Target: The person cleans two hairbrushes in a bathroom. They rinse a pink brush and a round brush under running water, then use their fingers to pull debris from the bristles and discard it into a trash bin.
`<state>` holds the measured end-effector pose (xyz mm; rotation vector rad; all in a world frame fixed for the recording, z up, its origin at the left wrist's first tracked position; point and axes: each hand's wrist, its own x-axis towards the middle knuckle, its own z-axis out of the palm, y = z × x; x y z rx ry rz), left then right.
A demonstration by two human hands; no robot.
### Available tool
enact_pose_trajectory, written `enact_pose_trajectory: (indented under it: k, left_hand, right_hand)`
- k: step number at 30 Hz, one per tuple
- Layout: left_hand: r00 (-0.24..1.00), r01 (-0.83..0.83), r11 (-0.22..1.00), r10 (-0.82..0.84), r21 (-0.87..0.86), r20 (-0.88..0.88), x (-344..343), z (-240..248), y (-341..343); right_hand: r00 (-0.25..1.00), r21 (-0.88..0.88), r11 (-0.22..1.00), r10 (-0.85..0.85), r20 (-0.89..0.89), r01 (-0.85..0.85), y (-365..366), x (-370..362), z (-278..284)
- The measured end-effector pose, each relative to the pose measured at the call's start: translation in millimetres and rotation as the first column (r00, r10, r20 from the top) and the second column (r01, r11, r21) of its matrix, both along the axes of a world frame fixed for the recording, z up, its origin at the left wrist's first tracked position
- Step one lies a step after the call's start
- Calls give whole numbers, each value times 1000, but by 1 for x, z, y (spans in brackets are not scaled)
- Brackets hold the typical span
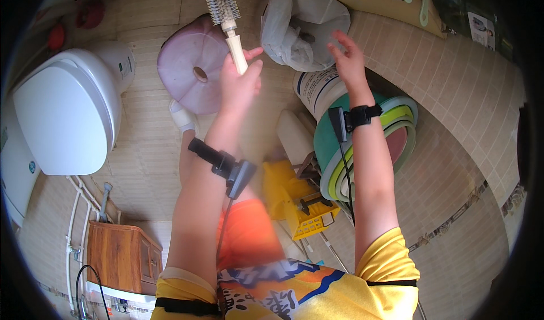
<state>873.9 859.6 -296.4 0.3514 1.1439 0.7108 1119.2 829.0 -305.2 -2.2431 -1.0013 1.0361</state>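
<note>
From the head camera, looking down into a tiled bathroom: at 11 o'clock, the person's left hand (241,85) holds a round brush (229,26) by its cream handle. The fingers wrap the handle's lower end and the bristles point up toward 12 o'clock, a hold that probably keeps the skin off the bristles.

At 1 o'clock, the right hand (350,65) is spread loosely, fingers slightly curled, with nothing visible in it. It is nearest the bag-lined bin (279,31), between 12 and 1; whether they touch, I cannot tell. The bag overlaps the bin's rim, likely to keep it from slipping in.

Below that hand, toward 3 o'clock, basins (328,136) in green and other colours sit nested, presumably to save floor space, beside a white bucket (317,88). A yellow mop bucket (280,192) stands near 5 o'clock. A purple round stool (184,54) with a central hole lies at 10 to 11, behind the brush hand; a white toilet (62,116), lid down, is at 9 to 10, and a wooden cabinet (116,255) at 8.
</note>
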Motion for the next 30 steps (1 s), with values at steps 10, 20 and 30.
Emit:
enact_pose_trajectory:
  k: [10, 20, 30]
  left_hand:
    - [997, 42, 999, -44, -20, -65, -26, -1, -24]
    - [993, 71, 997, -73, -25, -89, -35, 13, -41]
    - [986, 147, 988, -142, 56, -84, -52, 47, -57]
  right_hand:
    - [980, -71, 977, -199, 23, 200, -1, 10, 5]
    - [856, -120, 869, -494, -151, 480, -10, 15, 38]
    - [529, 13, 766, -432, -731, 643, -36, -7, 115]
